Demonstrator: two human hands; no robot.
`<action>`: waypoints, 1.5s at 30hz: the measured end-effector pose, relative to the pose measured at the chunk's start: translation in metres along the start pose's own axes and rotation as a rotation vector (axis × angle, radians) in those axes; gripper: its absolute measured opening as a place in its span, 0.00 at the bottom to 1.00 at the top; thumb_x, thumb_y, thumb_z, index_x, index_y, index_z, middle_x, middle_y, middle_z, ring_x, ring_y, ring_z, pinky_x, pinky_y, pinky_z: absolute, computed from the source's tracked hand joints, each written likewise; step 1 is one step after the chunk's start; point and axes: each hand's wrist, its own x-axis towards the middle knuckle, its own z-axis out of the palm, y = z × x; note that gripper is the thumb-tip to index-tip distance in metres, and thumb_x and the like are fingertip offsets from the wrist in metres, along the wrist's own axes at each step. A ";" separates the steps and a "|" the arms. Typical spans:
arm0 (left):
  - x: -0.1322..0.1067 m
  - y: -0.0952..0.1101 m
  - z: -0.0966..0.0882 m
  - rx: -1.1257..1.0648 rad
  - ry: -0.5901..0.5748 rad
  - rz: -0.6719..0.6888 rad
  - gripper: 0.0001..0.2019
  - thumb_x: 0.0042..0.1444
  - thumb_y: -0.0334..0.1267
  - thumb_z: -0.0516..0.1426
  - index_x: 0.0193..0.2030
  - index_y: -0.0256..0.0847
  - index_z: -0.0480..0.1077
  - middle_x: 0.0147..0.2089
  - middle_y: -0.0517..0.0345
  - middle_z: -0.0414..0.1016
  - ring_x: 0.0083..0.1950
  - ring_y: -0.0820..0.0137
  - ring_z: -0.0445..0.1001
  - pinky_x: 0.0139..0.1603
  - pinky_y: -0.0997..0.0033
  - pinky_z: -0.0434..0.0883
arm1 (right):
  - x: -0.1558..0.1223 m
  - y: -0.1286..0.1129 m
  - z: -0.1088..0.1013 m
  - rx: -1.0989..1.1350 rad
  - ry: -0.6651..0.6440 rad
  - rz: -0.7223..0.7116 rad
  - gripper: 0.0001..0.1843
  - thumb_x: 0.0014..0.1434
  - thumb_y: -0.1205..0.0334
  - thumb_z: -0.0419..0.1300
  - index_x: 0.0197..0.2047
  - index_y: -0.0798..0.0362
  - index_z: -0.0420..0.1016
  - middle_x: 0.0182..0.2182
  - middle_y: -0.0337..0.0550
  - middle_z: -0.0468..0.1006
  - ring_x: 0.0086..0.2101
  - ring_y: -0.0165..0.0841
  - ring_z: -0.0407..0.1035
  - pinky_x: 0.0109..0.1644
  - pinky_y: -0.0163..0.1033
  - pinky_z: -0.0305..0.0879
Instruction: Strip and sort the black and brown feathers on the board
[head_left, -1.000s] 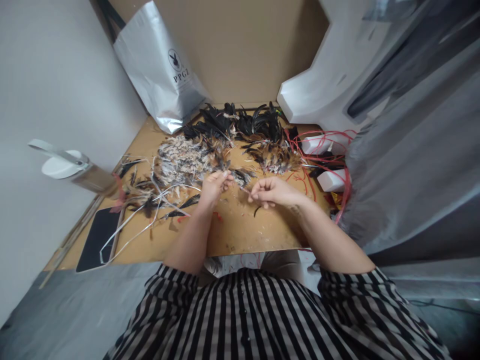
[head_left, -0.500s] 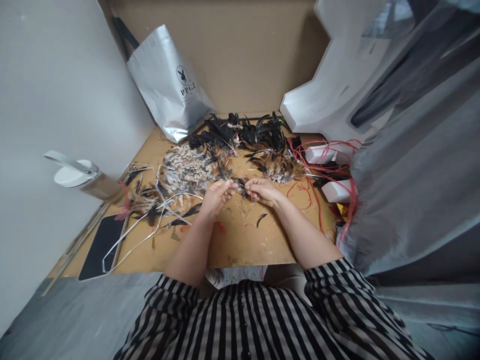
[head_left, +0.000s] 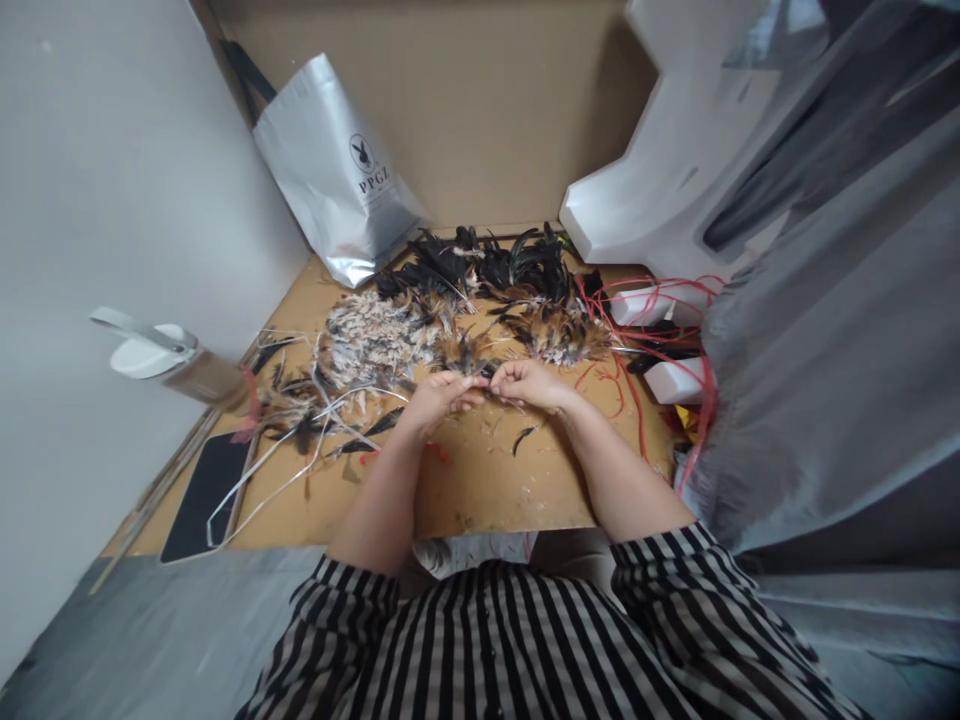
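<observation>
My left hand (head_left: pixel 439 397) and my right hand (head_left: pixel 529 384) meet fingertip to fingertip over a brown board (head_left: pixel 480 480). Both are closed in a pinch on a small brown-and-black feather bunch (head_left: pixel 469 362) between them. Just beyond the hands lie heaps of feathers: a pale speckled heap (head_left: pixel 371 340), a black heap (head_left: pixel 480 262) and a brown-tipped heap (head_left: pixel 559 335). A single dark feather (head_left: pixel 523 437) lies on the board below my right wrist.
A silver bag (head_left: pixel 337 175) leans at the back. Red cords (head_left: pixel 637 340) and white blocks (head_left: pixel 675 380) sit at the right. White strips (head_left: pixel 277 465), a dark phone (head_left: pixel 206 480) and a steel bottle (head_left: pixel 169 360) lie at the left. Grey plastic sheeting (head_left: pixel 825 330) hangs on the right.
My right hand moved left and up from the board to meet the left hand. Both hands now pinch the feather bunch together. The view tilted slightly.
</observation>
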 end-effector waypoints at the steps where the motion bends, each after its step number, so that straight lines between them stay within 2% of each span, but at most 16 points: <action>1: 0.000 -0.001 0.000 -0.010 -0.013 -0.020 0.12 0.46 0.41 0.61 0.33 0.32 0.72 0.47 0.42 0.74 0.31 0.75 0.75 0.28 0.80 0.67 | 0.000 0.000 -0.001 -0.004 0.004 -0.001 0.09 0.43 0.63 0.62 0.27 0.58 0.68 0.14 0.32 0.68 0.13 0.19 0.54 0.16 0.27 0.49; 4: 0.001 -0.003 -0.001 -0.052 -0.026 -0.072 0.11 0.47 0.39 0.61 0.35 0.32 0.72 0.40 0.45 0.76 0.32 0.74 0.75 0.29 0.80 0.68 | 0.000 0.000 -0.002 -0.019 0.035 -0.003 0.10 0.43 0.62 0.63 0.28 0.58 0.68 0.15 0.32 0.68 0.13 0.20 0.54 0.16 0.28 0.48; 9: 0.004 -0.004 -0.001 -0.124 0.040 -0.075 0.08 0.47 0.35 0.61 0.31 0.32 0.72 0.28 0.53 0.75 0.27 0.78 0.72 0.28 0.80 0.67 | 0.000 0.000 -0.004 -0.066 0.079 0.020 0.13 0.42 0.59 0.64 0.29 0.58 0.70 0.16 0.32 0.69 0.14 0.19 0.53 0.17 0.28 0.46; 14: 0.005 -0.004 0.000 -0.111 0.102 -0.030 0.09 0.44 0.36 0.62 0.30 0.32 0.72 0.27 0.56 0.74 0.26 0.79 0.71 0.27 0.81 0.66 | -0.003 -0.004 -0.006 -0.185 -0.010 0.065 0.17 0.40 0.57 0.65 0.33 0.59 0.74 0.18 0.34 0.70 0.17 0.21 0.58 0.22 0.30 0.52; 19: 0.007 -0.006 0.002 -0.005 0.144 0.008 0.11 0.43 0.40 0.62 0.28 0.32 0.72 0.25 0.55 0.73 0.24 0.78 0.70 0.26 0.79 0.65 | -0.003 -0.004 -0.006 -0.313 0.111 -0.015 0.16 0.45 0.53 0.61 0.30 0.59 0.74 0.14 0.34 0.67 0.16 0.22 0.56 0.21 0.31 0.51; 24: 0.007 -0.005 0.006 0.099 0.135 0.017 0.14 0.41 0.44 0.63 0.26 0.33 0.72 0.22 0.55 0.72 0.23 0.76 0.70 0.26 0.76 0.66 | 0.001 -0.002 -0.002 -0.182 0.257 -0.081 0.13 0.48 0.54 0.59 0.26 0.57 0.69 0.13 0.32 0.65 0.14 0.22 0.54 0.19 0.29 0.47; 30: 0.009 -0.008 0.004 0.179 0.143 0.040 0.14 0.41 0.46 0.62 0.25 0.34 0.71 0.22 0.56 0.73 0.22 0.75 0.69 0.27 0.75 0.66 | 0.004 -0.001 0.008 0.142 0.217 -0.007 0.14 0.45 0.53 0.60 0.27 0.55 0.66 0.19 0.36 0.72 0.11 0.20 0.50 0.13 0.29 0.39; 34: 0.011 -0.011 0.002 0.269 0.192 0.085 0.11 0.44 0.43 0.60 0.23 0.35 0.71 0.19 0.57 0.71 0.20 0.77 0.67 0.24 0.76 0.65 | 0.004 -0.002 0.009 0.158 0.192 0.026 0.15 0.44 0.52 0.62 0.26 0.56 0.65 0.18 0.36 0.71 0.10 0.19 0.50 0.13 0.28 0.38; 37: 0.012 -0.012 0.001 0.303 0.229 0.093 0.10 0.46 0.40 0.59 0.22 0.35 0.70 0.18 0.58 0.70 0.19 0.77 0.67 0.23 0.77 0.64 | 0.001 -0.004 0.008 0.036 0.151 0.031 0.15 0.45 0.52 0.61 0.25 0.56 0.66 0.18 0.36 0.70 0.12 0.19 0.51 0.14 0.28 0.40; 39: 0.012 -0.012 0.001 0.344 0.221 0.080 0.09 0.46 0.39 0.58 0.21 0.36 0.70 0.17 0.58 0.70 0.19 0.77 0.66 0.23 0.77 0.64 | -0.002 -0.007 0.009 -0.103 0.116 -0.005 0.13 0.47 0.55 0.60 0.27 0.57 0.68 0.19 0.36 0.71 0.14 0.20 0.53 0.17 0.29 0.46; 42: 0.009 -0.010 0.004 0.402 0.175 0.060 0.09 0.47 0.36 0.56 0.20 0.35 0.69 0.17 0.58 0.70 0.19 0.76 0.67 0.23 0.77 0.64 | -0.008 -0.012 0.014 -0.475 0.169 -0.216 0.08 0.53 0.60 0.55 0.28 0.56 0.69 0.23 0.39 0.71 0.22 0.25 0.60 0.27 0.31 0.55; 45: 0.006 -0.010 0.009 0.443 0.112 0.045 0.09 0.48 0.34 0.55 0.20 0.36 0.68 0.17 0.58 0.70 0.19 0.76 0.67 0.23 0.77 0.64 | -0.014 -0.017 0.020 -0.969 0.297 -0.460 0.10 0.58 0.63 0.50 0.30 0.55 0.70 0.30 0.44 0.71 0.32 0.29 0.63 0.34 0.33 0.55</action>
